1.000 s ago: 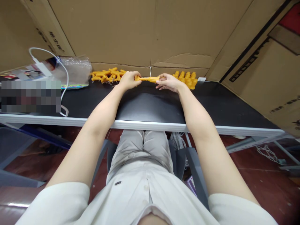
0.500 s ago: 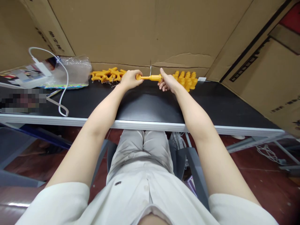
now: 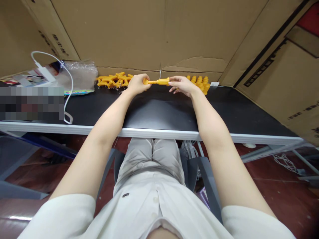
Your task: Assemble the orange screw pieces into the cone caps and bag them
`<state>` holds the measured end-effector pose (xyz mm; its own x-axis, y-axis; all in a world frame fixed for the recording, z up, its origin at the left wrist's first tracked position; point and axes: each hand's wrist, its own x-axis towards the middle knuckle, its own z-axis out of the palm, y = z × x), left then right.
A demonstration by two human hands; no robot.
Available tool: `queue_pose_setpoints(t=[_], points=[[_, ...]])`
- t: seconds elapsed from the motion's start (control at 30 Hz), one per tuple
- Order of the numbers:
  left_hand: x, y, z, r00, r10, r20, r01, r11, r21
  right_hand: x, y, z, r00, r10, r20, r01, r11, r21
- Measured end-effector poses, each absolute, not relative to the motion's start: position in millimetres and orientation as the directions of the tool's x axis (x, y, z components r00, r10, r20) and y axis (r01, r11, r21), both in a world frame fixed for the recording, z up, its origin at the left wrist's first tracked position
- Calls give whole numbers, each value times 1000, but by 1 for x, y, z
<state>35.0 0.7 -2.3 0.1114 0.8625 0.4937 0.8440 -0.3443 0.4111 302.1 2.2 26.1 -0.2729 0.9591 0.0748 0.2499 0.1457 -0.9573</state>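
Both my hands hold one yellow plastic rod-shaped part level above the far side of the black table. My left hand is closed round its thin left end. My right hand pinches its thicker right end with the fingertips. To the left of my left hand lies a pile of yellow branched parts. Behind my right hand stands a cluster of yellow chunky parts.
Cardboard sheets wall the table at the back and right. At the far left lie a clear plastic bag, a white charger with its cable and some papers. The table's metal front edge runs above my lap.
My right hand has turned on the part's thick end: thumb raised half a second ago, now fingers laid over it again. The left hand has stayed put.
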Motion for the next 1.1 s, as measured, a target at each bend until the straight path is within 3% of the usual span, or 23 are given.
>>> queue_pose_setpoints(t=[1.1], points=[[35, -3, 0, 116, 877, 467, 845, -334, 418, 283, -10, 26, -209, 978, -8, 301, 57, -952]])
